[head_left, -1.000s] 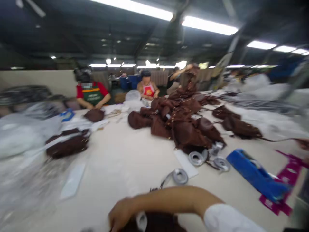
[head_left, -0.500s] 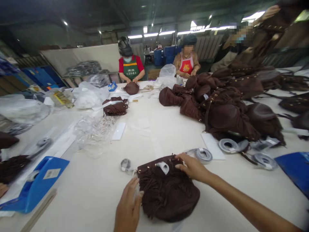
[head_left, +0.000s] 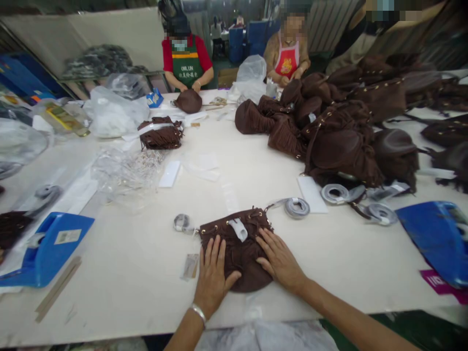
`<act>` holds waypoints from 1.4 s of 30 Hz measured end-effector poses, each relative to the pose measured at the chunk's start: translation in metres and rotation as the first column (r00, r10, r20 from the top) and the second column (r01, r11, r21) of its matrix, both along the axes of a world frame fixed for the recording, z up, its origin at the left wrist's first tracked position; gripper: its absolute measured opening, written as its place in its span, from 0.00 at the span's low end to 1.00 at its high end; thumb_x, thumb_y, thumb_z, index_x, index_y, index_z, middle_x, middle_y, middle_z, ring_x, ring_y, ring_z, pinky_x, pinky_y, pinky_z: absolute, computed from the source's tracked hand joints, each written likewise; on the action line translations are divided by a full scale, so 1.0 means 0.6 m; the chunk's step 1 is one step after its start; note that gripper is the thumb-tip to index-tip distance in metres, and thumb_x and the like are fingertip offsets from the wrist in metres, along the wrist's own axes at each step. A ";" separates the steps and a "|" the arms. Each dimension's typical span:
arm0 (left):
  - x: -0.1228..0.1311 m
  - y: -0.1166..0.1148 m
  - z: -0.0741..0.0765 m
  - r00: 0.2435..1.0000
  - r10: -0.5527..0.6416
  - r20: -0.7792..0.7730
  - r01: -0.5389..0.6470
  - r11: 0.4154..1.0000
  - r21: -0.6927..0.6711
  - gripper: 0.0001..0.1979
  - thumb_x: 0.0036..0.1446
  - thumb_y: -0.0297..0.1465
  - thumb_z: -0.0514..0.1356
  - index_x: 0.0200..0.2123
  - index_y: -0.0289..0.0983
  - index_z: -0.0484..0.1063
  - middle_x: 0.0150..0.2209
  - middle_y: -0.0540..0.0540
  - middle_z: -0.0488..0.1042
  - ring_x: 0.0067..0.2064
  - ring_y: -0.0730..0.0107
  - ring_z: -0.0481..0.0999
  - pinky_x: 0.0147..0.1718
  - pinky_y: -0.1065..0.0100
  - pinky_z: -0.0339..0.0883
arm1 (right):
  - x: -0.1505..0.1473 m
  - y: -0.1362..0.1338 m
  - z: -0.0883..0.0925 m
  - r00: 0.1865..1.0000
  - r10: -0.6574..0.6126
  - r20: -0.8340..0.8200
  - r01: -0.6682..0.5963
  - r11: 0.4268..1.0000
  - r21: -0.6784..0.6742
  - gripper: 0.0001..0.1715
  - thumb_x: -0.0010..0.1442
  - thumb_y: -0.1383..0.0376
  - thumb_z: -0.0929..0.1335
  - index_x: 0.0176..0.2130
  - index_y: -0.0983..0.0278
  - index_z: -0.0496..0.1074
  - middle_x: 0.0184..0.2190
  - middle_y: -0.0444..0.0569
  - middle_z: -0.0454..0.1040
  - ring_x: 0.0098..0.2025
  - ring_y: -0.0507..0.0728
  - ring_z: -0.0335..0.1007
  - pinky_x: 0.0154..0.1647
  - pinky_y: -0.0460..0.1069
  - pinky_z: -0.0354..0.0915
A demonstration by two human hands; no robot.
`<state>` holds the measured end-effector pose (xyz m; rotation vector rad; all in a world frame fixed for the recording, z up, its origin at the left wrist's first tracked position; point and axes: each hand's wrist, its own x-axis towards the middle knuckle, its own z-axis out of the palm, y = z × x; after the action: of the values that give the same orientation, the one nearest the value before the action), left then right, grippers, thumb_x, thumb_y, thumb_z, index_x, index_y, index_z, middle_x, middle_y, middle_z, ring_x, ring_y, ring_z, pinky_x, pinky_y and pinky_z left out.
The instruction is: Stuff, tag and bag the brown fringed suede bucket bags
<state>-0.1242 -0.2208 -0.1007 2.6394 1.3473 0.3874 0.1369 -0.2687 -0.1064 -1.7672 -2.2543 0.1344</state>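
A dark brown fringed bag [head_left: 248, 280] with gold eyelets along its top edge lies flat on the white table [head_left: 135, 273] before me. My left hand [head_left: 214, 273] rests on the bag's left side, fingers stretched out and thumb spread. On the right side, my right hand [head_left: 280, 256] lies with its fingers spread over the fringe. A white paper wrap [head_left: 238, 229] sits near the bag's top middle. Beside the left hand is a small clear packet [head_left: 190, 266]. Wrapped strap coils lie to either side, a small one [head_left: 181, 223] at left and a larger one [head_left: 297, 208] at right.
A pile of brown bags [head_left: 340, 151] covers the right back. Blue tape dispensers stand at left [head_left: 54, 248] and right [head_left: 435, 239]. Plastic bags [head_left: 117, 114] and another fringed bag [head_left: 161, 134] lie at left. Two people, one in a green apron [head_left: 188, 68], work opposite.
My hands have moved from the bag's edges onto its front, fingers now flat. The bag lies flatter and straighter, and the small packet at its left now shows. The view has tilted down.
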 end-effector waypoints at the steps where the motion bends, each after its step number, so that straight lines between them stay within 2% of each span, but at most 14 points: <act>1: 0.001 0.001 0.002 1.000 -0.003 -0.003 0.003 1.000 -0.010 0.41 0.62 0.48 0.53 0.69 0.35 0.39 0.70 0.36 0.44 0.71 0.50 0.40 0.66 0.43 0.40 | -0.002 0.001 0.002 1.000 -0.005 -0.004 0.005 1.000 -0.006 0.33 0.68 0.54 0.60 0.66 0.65 0.56 0.69 0.56 0.47 0.71 0.63 0.39 0.67 0.63 0.50; 5: 0.002 0.023 0.012 0.999 -0.051 -0.013 0.051 0.999 -0.018 0.40 0.63 0.49 0.51 0.69 0.35 0.42 0.70 0.36 0.44 0.71 0.51 0.39 0.66 0.45 0.42 | -0.014 0.006 0.010 0.997 -0.069 -0.028 0.069 0.998 0.000 0.30 0.69 0.54 0.59 0.63 0.68 0.60 0.68 0.57 0.53 0.69 0.63 0.44 0.67 0.61 0.50; 9: 0.003 0.043 0.031 0.997 -0.072 -0.007 0.072 0.996 0.051 0.37 0.63 0.48 0.52 0.67 0.35 0.47 0.69 0.35 0.48 0.70 0.49 0.43 0.65 0.42 0.45 | -0.028 0.017 0.014 0.986 -0.159 -0.055 0.160 0.987 0.009 0.29 0.69 0.54 0.58 0.61 0.68 0.63 0.65 0.60 0.58 0.67 0.64 0.50 0.65 0.61 0.54; 12: 0.007 0.008 0.042 0.996 -0.015 0.088 0.002 0.989 0.147 0.31 0.65 0.40 0.53 0.66 0.33 0.50 0.67 0.34 0.53 0.70 0.50 0.47 0.64 0.41 0.49 | -0.036 0.025 0.011 0.978 -0.200 -0.063 0.202 0.979 0.026 0.28 0.69 0.54 0.59 0.60 0.68 0.65 0.64 0.61 0.60 0.66 0.65 0.53 0.62 0.61 0.57; 14: 0.009 -0.039 0.041 0.988 -0.061 0.143 0.034 0.982 0.188 0.25 0.65 0.32 0.53 0.63 0.33 0.55 0.64 0.34 0.60 0.68 0.53 0.52 0.63 0.46 0.54 | -0.040 0.028 0.008 0.973 -0.223 -0.064 0.226 0.973 0.042 0.28 0.69 0.54 0.59 0.60 0.68 0.65 0.63 0.61 0.60 0.65 0.65 0.54 0.62 0.61 0.57; 16: 0.012 -0.090 0.033 0.974 -0.185 0.133 0.155 0.965 0.210 0.22 0.63 0.28 0.54 0.60 0.33 0.61 0.59 0.36 0.66 0.65 0.56 0.58 0.61 0.51 0.60 | -0.044 0.030 0.007 0.967 -0.247 -0.064 0.250 0.967 0.053 0.27 0.69 0.56 0.60 0.59 0.68 0.66 0.63 0.61 0.60 0.65 0.65 0.54 0.62 0.60 0.57; 18: 0.015 -0.130 0.023 0.960 -0.258 0.105 0.228 0.944 0.238 0.19 0.62 0.26 0.55 0.56 0.34 0.65 0.56 0.37 0.69 0.62 0.56 0.63 0.59 0.53 0.63 | -0.047 0.032 0.008 0.960 -0.271 -0.065 0.275 0.960 0.057 0.26 0.69 0.56 0.60 0.59 0.68 0.66 0.63 0.61 0.61 0.64 0.65 0.55 0.61 0.60 0.57; 21: 0.018 -0.157 0.014 0.970 -0.226 0.092 0.193 0.942 0.276 0.19 0.61 0.27 0.56 0.55 0.36 0.68 0.53 0.39 0.71 0.58 0.54 0.67 0.56 0.50 0.65 | -0.053 0.036 0.011 0.950 -0.303 -0.076 0.307 0.950 0.056 0.25 0.69 0.57 0.59 0.58 0.68 0.67 0.62 0.61 0.63 0.64 0.64 0.56 0.60 0.59 0.59; 24: 0.021 -0.157 0.012 0.976 -0.202 0.080 0.178 0.954 0.240 0.18 0.61 0.28 0.55 0.55 0.38 0.69 0.52 0.40 0.72 0.53 0.54 0.69 0.51 0.51 0.67 | -0.062 0.039 0.012 0.940 -0.331 -0.080 0.337 0.939 0.072 0.24 0.68 0.59 0.59 0.57 0.68 0.68 0.60 0.60 0.64 0.63 0.64 0.57 0.60 0.59 0.59; 27: 0.022 -0.148 0.001 0.970 -0.230 0.082 0.205 0.950 0.236 0.18 0.62 0.30 0.53 0.55 0.39 0.69 0.50 0.40 0.73 0.50 0.57 0.71 0.49 0.53 0.67 | -0.076 0.043 0.008 0.933 -0.354 -0.061 0.359 0.929 0.092 0.23 0.68 0.61 0.60 0.56 0.69 0.68 0.60 0.62 0.65 0.62 0.65 0.58 0.59 0.59 0.60; 33: 0.032 -0.138 -0.064 0.958 -0.216 0.187 0.125 0.906 0.404 0.16 0.61 0.36 0.54 0.51 0.40 0.72 0.44 0.42 0.76 0.45 0.58 0.73 0.45 0.56 0.66 | -0.094 0.043 0.001 0.923 -0.384 -0.021 0.384 0.917 0.106 0.23 0.68 0.63 0.60 0.57 0.70 0.68 0.61 0.61 0.64 0.62 0.66 0.57 0.59 0.59 0.59; 36: 0.028 -0.133 -0.082 0.966 -0.224 0.133 0.149 0.895 0.421 0.15 0.59 0.37 0.58 0.49 0.41 0.73 0.42 0.41 0.77 0.44 0.59 0.74 0.43 0.57 0.67 | -0.092 0.043 0.002 0.927 -0.376 0.000 0.373 0.920 0.117 0.23 0.68 0.63 0.61 0.57 0.69 0.68 0.61 0.60 0.64 0.62 0.66 0.58 0.59 0.59 0.59; 39: 0.013 -0.113 -0.062 0.943 -0.312 0.118 0.239 0.878 0.414 0.12 0.60 0.33 0.57 0.47 0.42 0.73 0.39 0.43 0.77 0.40 0.64 0.76 0.39 0.62 0.70 | -0.087 0.043 0.005 0.933 -0.360 0.013 0.356 0.925 0.132 0.22 0.68 0.63 0.61 0.57 0.69 0.68 0.60 0.60 0.65 0.62 0.66 0.59 0.58 0.59 0.60; 42: 0.008 -0.070 0.000 0.909 -0.387 0.155 0.292 0.855 0.428 0.15 0.61 0.26 0.53 0.49 0.38 0.71 0.42 0.41 0.77 0.42 0.67 0.76 0.40 0.65 0.71 | -0.083 0.044 0.005 0.944 -0.330 0.021 0.324 0.936 0.138 0.22 0.68 0.62 0.61 0.56 0.68 0.69 0.61 0.60 0.65 0.62 0.66 0.59 0.58 0.59 0.61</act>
<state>-0.1195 -0.2626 -0.1007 2.9488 0.7618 0.9769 0.0870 -0.2422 -0.1036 -2.0566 -1.9099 -0.1208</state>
